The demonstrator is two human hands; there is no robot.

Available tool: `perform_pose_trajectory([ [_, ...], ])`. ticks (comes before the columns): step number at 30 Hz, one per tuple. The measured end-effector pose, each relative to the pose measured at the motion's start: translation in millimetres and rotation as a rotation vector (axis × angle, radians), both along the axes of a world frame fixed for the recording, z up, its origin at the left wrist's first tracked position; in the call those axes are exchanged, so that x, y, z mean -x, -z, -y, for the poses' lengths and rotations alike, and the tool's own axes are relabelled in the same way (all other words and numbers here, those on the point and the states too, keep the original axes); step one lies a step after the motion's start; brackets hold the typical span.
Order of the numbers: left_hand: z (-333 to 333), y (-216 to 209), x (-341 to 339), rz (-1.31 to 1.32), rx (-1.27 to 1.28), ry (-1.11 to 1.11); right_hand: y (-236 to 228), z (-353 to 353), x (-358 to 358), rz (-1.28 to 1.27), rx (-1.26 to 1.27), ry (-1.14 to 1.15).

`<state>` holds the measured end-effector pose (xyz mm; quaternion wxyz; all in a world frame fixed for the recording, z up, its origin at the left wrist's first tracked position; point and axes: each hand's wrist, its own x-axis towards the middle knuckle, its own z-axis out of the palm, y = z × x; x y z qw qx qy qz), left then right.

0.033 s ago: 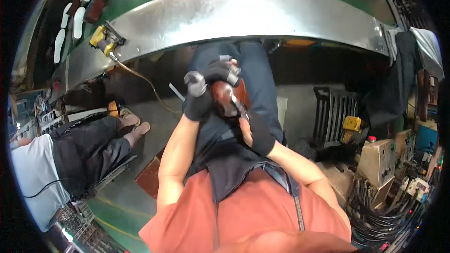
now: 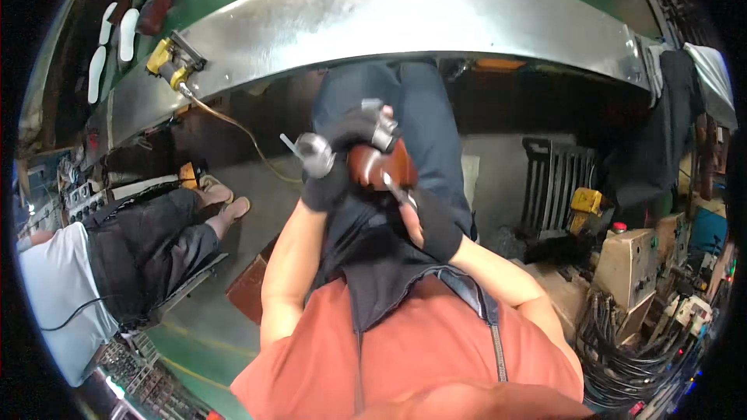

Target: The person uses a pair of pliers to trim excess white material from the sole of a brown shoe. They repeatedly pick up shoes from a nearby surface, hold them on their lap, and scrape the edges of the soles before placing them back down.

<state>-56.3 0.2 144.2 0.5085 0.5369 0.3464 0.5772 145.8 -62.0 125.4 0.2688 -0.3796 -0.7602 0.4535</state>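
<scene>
A shiny reddish-brown leather shoe point(image 2: 379, 167) rests on my lap between my thighs, partly hidden by my hands. My left hand point(image 2: 350, 140), in a black glove with grey-wrapped fingertips, curls over the far left side of the shoe and grips it. My right hand point(image 2: 428, 222), in a black glove that leaves the thumb bare, closes on a slim metal-tipped hand tool point(image 2: 398, 190). The tool's tip is at the near right side of the shoe; its exact kind is unclear. Beside my left thumb a thin pale stick point(image 2: 289, 142) shows.
A metal-edged bench point(image 2: 373, 19) curves across in front, with a yellow air stapler point(image 2: 168, 64) and its hose on the left. White insoles point(image 2: 128, 35) lie at the far left. A co-worker point(image 2: 140, 257) sits at left. A black plastic crate point(image 2: 551, 183) and a control box point(image 2: 625, 268) stand at right.
The tool tip has drawn slightly toward me and off the middle of the shoe. My left thumb has turned and moved a little outward and nearer.
</scene>
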Motion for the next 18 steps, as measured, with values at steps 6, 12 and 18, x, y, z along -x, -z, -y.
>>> perform_pose_trajectory([
  [6, 77.6, -2.4, -13.5, 0.103, 0.408, -0.093, 31.1, 43.5, -54.2, 0.103, -0.197, -0.307],
  [12, 88.5, -11.8, -32.3, 0.238, 0.655, -0.206, 44.6, 41.5, -72.2, 0.028, -0.15, -0.353],
  [18, 83.0, -2.1, -39.5, 0.506, 0.485, -0.102, 57.2, 45.3, -84.0, 0.005, -0.018, -0.315],
])
